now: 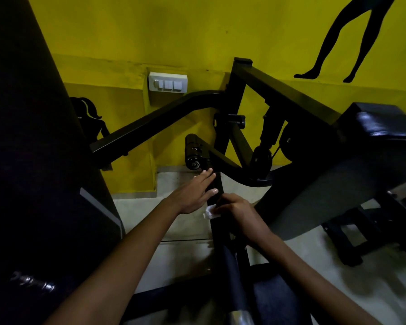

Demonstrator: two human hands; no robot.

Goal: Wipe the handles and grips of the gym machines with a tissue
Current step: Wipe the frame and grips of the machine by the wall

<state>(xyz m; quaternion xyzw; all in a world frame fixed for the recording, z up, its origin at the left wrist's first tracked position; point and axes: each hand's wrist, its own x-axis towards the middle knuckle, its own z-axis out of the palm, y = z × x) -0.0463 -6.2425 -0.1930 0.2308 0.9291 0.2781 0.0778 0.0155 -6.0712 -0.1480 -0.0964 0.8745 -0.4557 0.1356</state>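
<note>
A black gym machine arm runs from the bottom centre up toward a round black handle grip. My left hand lies flat against the left side of this arm, fingers straight and pointing up toward the grip. My right hand curls over the arm just below, pressing a crumpled white tissue against it. Only a small part of the tissue shows past the fingers.
A large black padded column fills the left side. A black seat pad and grey frame stand at the right. Behind is a yellow wall with a white switch plate. The floor below is pale tile.
</note>
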